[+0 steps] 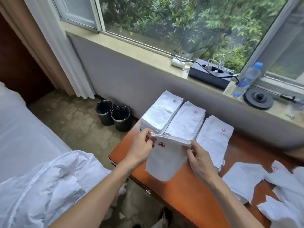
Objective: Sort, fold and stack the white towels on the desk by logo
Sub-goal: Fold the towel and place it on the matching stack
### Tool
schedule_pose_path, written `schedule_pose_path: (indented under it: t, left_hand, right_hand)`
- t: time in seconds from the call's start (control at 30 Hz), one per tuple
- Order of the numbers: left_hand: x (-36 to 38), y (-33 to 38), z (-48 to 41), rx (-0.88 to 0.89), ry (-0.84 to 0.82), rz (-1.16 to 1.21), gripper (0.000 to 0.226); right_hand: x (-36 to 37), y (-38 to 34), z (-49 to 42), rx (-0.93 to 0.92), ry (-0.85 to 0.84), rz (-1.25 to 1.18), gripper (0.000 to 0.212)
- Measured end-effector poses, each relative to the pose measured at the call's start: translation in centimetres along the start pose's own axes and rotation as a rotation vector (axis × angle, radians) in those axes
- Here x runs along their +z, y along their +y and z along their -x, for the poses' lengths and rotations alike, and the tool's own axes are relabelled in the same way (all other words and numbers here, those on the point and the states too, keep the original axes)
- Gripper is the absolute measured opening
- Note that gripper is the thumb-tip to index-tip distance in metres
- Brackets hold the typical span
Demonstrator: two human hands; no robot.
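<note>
A white towel with a red flower logo (166, 159) hangs folded above the orange desk (184, 193). My left hand (142, 146) pinches its upper left corner and my right hand (198, 159) pinches its upper right corner. Behind it, three folded stacks stand side by side: a blue-logo stack (162, 111) on the left, a red-logo stack (186, 120) in the middle and another red-logo stack (213, 139) on the right. Loose unfolded towels (283, 186) lie in a heap at the desk's right end.
Two black waste bins (113, 115) stand on the carpet left of the desk. A bed with white bedding (41, 178) fills the lower left. On the window sill sit a black box with cables (210, 74), a water bottle (246, 80) and a black disc (258, 97).
</note>
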State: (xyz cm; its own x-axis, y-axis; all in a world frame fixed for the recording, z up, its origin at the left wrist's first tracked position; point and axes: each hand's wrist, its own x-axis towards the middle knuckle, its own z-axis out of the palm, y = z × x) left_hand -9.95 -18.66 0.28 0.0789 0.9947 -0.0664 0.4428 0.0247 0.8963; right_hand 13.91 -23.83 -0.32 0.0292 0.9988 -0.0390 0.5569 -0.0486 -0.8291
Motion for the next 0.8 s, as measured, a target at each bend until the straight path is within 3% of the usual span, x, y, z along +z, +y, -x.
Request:
schedule_pose_path:
  t: [0.23,0.53,0.8]
  left_hand:
    - [4.1,3.2,-6.6,0.074,-0.071,-0.158,0.006]
    - [7.8,6.2,-16.8,0.16,-0.151,-0.082,0.012]
    - [12.3,5.5,-28.7,0.11,-0.254,0.02,0.008]
  right_hand:
    - [-3.6,3.7,-4.1,0.062,0.078,-0.086,0.018]
    - [-6.3,5.3,-11.3,0.167,0.198,-0.213,0.033]
    - [-6.8,8.7,-20.4,0.281,0.342,-0.13,0.023]
